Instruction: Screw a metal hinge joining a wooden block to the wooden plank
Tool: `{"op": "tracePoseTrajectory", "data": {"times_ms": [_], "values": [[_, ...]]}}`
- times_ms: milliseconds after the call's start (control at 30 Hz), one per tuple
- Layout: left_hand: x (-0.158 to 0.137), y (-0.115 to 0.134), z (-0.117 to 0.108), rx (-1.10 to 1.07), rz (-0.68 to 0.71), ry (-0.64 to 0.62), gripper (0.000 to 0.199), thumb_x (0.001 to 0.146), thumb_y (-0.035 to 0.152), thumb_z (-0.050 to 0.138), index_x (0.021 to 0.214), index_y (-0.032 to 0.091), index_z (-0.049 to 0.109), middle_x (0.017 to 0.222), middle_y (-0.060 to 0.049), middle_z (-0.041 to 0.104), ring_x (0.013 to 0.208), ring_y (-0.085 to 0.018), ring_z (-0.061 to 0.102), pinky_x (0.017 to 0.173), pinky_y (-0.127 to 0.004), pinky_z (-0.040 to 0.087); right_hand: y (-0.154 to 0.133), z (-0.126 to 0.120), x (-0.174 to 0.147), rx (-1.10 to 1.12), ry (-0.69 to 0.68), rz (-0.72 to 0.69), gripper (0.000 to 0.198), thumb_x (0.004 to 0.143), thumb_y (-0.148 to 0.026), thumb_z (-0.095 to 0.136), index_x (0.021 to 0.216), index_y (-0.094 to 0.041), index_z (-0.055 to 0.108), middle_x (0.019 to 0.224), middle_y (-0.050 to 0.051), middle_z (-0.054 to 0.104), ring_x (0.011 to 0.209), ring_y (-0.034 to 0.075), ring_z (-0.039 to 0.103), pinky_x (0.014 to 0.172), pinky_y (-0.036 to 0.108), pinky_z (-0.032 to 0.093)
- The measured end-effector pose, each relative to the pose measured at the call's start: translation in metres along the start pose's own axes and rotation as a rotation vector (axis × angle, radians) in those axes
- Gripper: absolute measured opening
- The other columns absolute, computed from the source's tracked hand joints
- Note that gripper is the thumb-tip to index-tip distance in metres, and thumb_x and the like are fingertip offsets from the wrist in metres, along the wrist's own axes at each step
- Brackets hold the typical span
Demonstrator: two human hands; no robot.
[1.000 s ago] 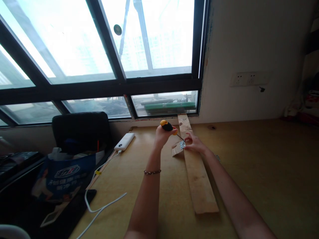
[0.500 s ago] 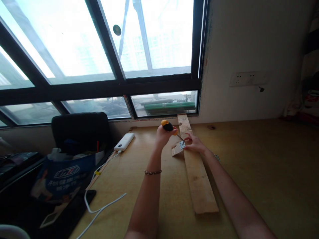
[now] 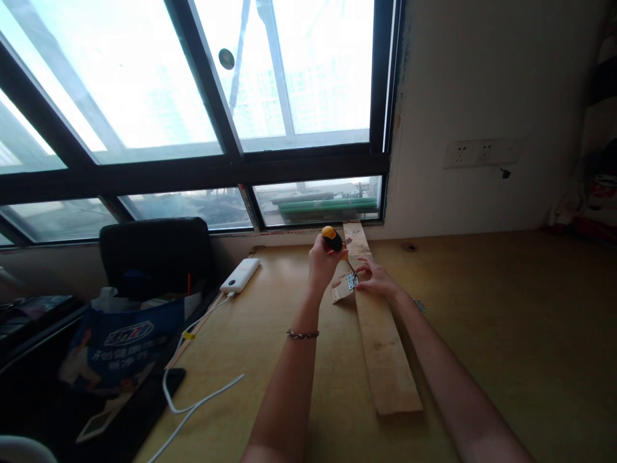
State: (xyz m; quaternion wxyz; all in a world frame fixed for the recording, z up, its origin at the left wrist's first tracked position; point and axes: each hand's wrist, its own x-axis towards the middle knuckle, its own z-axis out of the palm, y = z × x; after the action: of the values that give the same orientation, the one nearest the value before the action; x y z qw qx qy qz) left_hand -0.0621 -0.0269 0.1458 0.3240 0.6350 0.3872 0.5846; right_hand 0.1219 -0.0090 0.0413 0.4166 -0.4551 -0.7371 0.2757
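Note:
My left hand point(image 3: 322, 262) is closed around the yellow-and-black handle of a screwdriver point(image 3: 332, 239). Its shaft slants down to the right, and the tip is at a metal hinge point(image 3: 351, 281). That hinge spans the left edge of a long wooden board point(image 3: 388, 363) and a short piece of wood point(image 3: 341, 292) beside it. My right hand point(image 3: 376, 279) lies over the board, thumb and fingers bent together around the screwdriver's tip by the hinge; anything small between them is too small to make out.
A few small metal pieces, perhaps screws point(image 3: 420, 305), lie right of the board. At the left, a white power bank point(image 3: 240, 276) trails a white cable point(image 3: 193, 406) over the table point(image 3: 506, 347). A blue bag point(image 3: 130, 344) and black chair point(image 3: 157, 254) stand beyond the table's left edge.
My left hand and the screwdriver's handle have shifted a little to the right, bringing the shaft more upright. The tip stays at the hinge. My right hand and the board have not visibly moved.

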Motion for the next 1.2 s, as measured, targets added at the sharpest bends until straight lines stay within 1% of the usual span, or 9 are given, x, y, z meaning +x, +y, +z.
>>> {"op": "tracePoseTrajectory", "data": {"times_ms": [200,300,433,600,767,867,1000,1100,1200], "values": [[-0.001,-0.002,0.004,-0.084,0.100,-0.083,0.033,0.067,0.016,0.060,0.095,0.018,0.042,0.090,-0.005,0.063,0.089,-0.018,0.061,0.077,-0.033,0.048,0.001,0.000,0.001,0.008,-0.007,-0.008,0.082,0.050,-0.029,0.078,0.121,-0.019,0.039,0.094,0.004,0.065,0.088,0.020,0.059,0.083,0.034,0.041],[0.000,-0.008,0.006,-0.058,0.126,-0.050,0.038,0.067,0.018,0.061,0.098,0.018,0.039,0.085,-0.003,0.061,0.082,-0.017,0.061,0.076,-0.033,0.049,0.000,-0.001,0.001,0.020,-0.011,-0.004,0.080,0.050,-0.029,0.078,0.120,-0.020,0.040,0.094,0.004,0.064,0.087,0.019,0.059,0.082,0.034,0.042],[0.000,-0.015,0.010,-0.028,0.103,0.025,0.051,0.061,0.024,0.069,0.102,0.018,0.039,0.076,0.001,0.060,0.072,-0.016,0.061,0.071,-0.033,0.049,0.001,-0.001,0.001,0.036,-0.016,-0.001,0.080,0.050,-0.029,0.077,0.120,-0.020,0.039,0.094,0.004,0.064,0.087,0.019,0.060,0.082,0.034,0.042],[-0.003,-0.011,0.012,-0.069,0.074,0.014,0.046,0.059,0.029,0.071,0.097,0.018,0.047,0.080,-0.001,0.059,0.073,-0.015,0.060,0.069,-0.029,0.049,0.004,0.000,0.001,0.020,-0.019,-0.005,0.080,0.051,-0.030,0.077,0.121,-0.020,0.038,0.096,0.004,0.063,0.089,0.019,0.059,0.083,0.034,0.041],[-0.003,-0.006,0.008,0.066,0.108,0.048,0.049,0.055,0.030,0.074,0.098,0.018,0.053,0.082,-0.002,0.058,0.072,-0.014,0.057,0.065,-0.027,0.049,0.005,0.000,0.001,0.019,-0.021,-0.016,0.081,0.052,-0.031,0.077,0.121,-0.020,0.037,0.096,0.004,0.063,0.089,0.020,0.059,0.082,0.034,0.041],[-0.001,-0.008,0.005,0.096,0.108,0.027,0.049,0.054,0.031,0.075,0.097,0.018,0.054,0.079,-0.001,0.058,0.069,-0.014,0.057,0.063,-0.027,0.049,0.004,0.000,0.001,0.013,-0.022,-0.028,0.080,0.052,-0.031,0.076,0.121,-0.019,0.038,0.096,0.004,0.064,0.089,0.020,0.058,0.082,0.033,0.041],[0.002,-0.012,0.002,0.109,0.072,0.027,0.052,0.053,0.030,0.075,0.098,0.018,0.051,0.078,-0.001,0.059,0.071,-0.016,0.059,0.066,-0.031,0.051,0.003,0.000,0.001,0.011,-0.020,-0.037,0.080,0.052,-0.031,0.076,0.122,-0.019,0.038,0.096,0.004,0.064,0.088,0.019,0.059,0.082,0.033,0.041],[0.002,-0.014,0.000,0.051,0.048,0.013,0.056,0.054,0.025,0.075,0.102,0.020,0.047,0.082,-0.002,0.061,0.076,-0.018,0.062,0.071,-0.034,0.051,0.002,-0.001,0.001,-0.010,-0.020,-0.034,0.081,0.052,-0.031,0.077,0.121,-0.019,0.038,0.096,0.004,0.064,0.087,0.019,0.059,0.081,0.033,0.041],[0.003,-0.018,-0.001,-0.031,0.044,-0.023,0.057,0.059,0.019,0.071,0.107,0.021,0.042,0.088,-0.003,0.062,0.082,-0.019,0.063,0.076,-0.036,0.051,0.001,-0.001,0.001,-0.027,-0.021,-0.039,0.080,0.052,-0.031,0.077,0.120,-0.019,0.038,0.096,0.004,0.065,0.088,0.020,0.059,0.082,0.033,0.041]]}}
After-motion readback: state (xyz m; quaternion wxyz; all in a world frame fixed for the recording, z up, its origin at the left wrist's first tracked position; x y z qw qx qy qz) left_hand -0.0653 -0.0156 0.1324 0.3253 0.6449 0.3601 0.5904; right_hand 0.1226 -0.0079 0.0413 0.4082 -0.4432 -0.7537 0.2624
